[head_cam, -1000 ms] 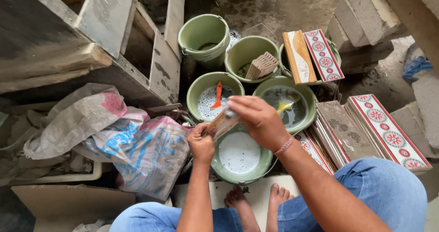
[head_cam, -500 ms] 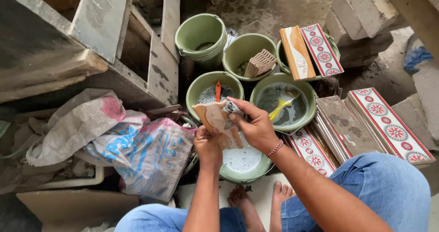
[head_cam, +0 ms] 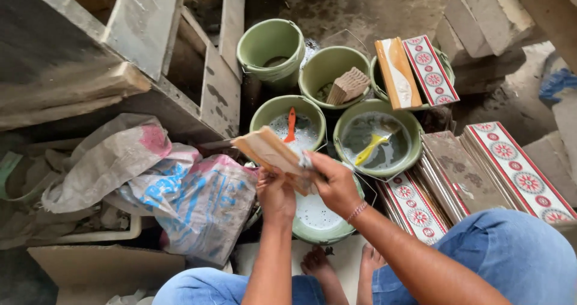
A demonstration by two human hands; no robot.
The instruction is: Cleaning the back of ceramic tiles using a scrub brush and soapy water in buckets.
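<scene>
- Dirt floor, green buckets all round, I'm watching from above.
- Left hand (head_cam: 275,192) grips tan tile (head_cam: 270,153) underneath, over white-slurry bucket (head_cam: 318,218).
- Right hand (head_cam: 336,182) pinches its near edge w/ small rag, I think.
- Imo keep tile tilted so drips land in bucket.

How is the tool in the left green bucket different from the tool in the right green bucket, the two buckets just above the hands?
The tool with the orange handle stands nearly upright in milky white liquid, while the tool with the yellow handle lies slanted in greyer, clearer liquid. The orange one looks slimmer; the yellow one is broader. Its bucket also looks smaller than the other bucket. Both tools rest untouched in green buckets.
</scene>
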